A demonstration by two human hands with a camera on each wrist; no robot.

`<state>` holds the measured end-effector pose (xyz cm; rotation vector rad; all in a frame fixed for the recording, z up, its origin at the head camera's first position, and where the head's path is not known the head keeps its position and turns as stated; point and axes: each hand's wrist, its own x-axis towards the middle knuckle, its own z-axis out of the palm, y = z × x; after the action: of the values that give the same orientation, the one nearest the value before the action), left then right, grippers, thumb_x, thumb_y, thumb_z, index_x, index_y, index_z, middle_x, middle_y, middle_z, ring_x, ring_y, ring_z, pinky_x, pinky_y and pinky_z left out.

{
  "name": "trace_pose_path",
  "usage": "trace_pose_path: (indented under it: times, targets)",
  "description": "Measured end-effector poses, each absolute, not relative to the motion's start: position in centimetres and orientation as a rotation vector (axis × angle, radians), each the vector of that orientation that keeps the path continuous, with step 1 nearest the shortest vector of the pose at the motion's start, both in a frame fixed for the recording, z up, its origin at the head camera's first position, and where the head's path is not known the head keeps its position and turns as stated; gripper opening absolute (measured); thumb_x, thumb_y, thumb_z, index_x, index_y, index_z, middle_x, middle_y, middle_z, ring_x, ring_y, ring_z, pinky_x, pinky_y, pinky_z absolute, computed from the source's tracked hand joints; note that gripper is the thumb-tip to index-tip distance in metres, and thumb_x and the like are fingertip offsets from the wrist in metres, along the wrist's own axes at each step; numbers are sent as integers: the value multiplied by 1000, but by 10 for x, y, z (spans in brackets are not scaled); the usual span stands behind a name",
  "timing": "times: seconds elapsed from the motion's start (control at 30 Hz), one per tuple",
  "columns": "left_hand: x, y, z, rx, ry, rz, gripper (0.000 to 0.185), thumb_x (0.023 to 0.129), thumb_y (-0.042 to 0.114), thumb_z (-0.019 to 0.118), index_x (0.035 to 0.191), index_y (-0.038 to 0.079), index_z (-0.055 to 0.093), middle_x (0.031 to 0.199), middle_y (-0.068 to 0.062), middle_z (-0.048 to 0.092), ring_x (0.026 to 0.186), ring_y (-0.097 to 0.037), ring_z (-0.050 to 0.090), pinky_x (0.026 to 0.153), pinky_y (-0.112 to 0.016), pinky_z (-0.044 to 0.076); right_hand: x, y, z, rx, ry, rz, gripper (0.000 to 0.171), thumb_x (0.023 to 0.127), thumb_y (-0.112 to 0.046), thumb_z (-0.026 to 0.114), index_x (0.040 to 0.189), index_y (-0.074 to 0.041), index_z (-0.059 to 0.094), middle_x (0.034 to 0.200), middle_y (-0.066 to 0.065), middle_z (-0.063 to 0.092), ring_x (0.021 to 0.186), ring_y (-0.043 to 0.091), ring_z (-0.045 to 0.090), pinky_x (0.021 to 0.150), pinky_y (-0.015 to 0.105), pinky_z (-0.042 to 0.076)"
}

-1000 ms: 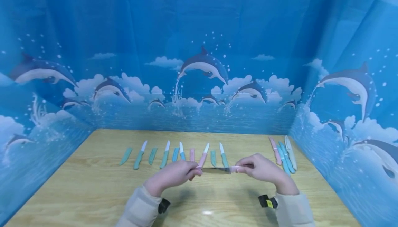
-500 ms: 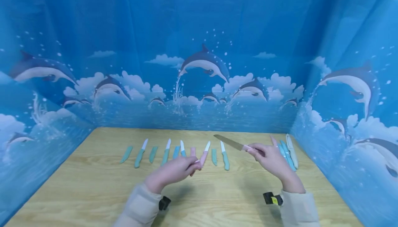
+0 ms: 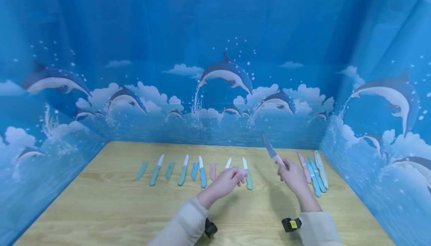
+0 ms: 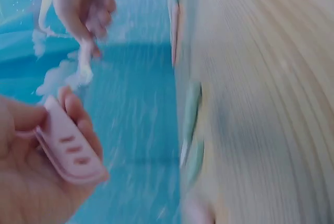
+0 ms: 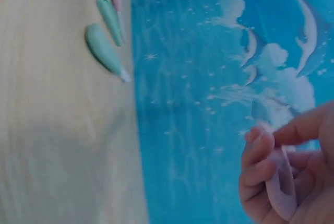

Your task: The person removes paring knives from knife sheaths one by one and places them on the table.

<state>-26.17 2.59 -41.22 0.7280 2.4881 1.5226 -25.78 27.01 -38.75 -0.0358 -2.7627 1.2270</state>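
My left hand (image 3: 223,183) holds a pink knife sheath (image 4: 73,151) with slots near one end, its fingers curled about it. To the right, my right hand (image 3: 293,176) grips the pink handle (image 5: 282,190) of a paring knife (image 3: 269,146), raised above the table. Its bare blade points up and away, apart from the sheath. My left hand partly covers another pink-handled knife (image 3: 228,162) lying behind it. Just to the right of that hand lies a green-handled knife (image 3: 248,178).
On the wooden table (image 3: 101,208), several knives and sheaths stand in a row, including a blue-handled knife (image 3: 202,175) and a pink sheath (image 3: 213,171). Sheathed knives, one pink (image 3: 304,166) and one pale green (image 3: 321,170), lie at the right. A dolphin-print curtain (image 3: 168,88) surrounds the table.
The blade first spanned between both hands, then swung out from the left hand to point up-left. Now it points more steeply away. My left hand has moved right with the sheath.
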Motion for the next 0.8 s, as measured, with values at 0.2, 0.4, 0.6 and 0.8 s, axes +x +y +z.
trace_pose_path:
  times: [0.2, 0.4, 0.6, 0.8]
  targets:
    - [-284, 77, -415, 470, 2217, 1859, 31, 103, 26, 48, 115, 3, 65, 102, -11, 70, 89, -20, 68, 73, -30, 55, -276, 275, -403, -179, -2769, 1359, 41, 98, -6, 32, 130, 18, 39, 80, 15, 60, 63, 17, 55, 58, 29, 47]
    - [-307, 105, -429, 241, 2010, 2082, 27, 100, 6, 50, 122, -8, 58, 105, -17, 71, 99, -27, 69, 85, -32, 56, -289, 275, -422, -284, -2748, 1546, 44, 88, 6, 35, 128, 23, 33, 77, 14, 58, 62, 15, 54, 59, 28, 50]
    - [-322, 119, -446, 187, 1988, 2050, 28, 98, -4, 45, 122, -14, 54, 111, -24, 67, 106, -32, 66, 94, -36, 52, -289, 273, -434, -330, -2778, 1592, 29, 91, 5, 38, 118, 18, 41, 75, 13, 55, 60, 16, 51, 56, 27, 47]
    - [-326, 132, -449, 171, 2103, 1925, 35, 91, -7, 49, 126, -15, 51, 108, -18, 68, 101, -28, 67, 91, -35, 53, -289, 274, -439, -360, -2832, 1503, 24, 98, -3, 39, 110, 16, 47, 73, 14, 56, 60, 18, 54, 57, 29, 51]
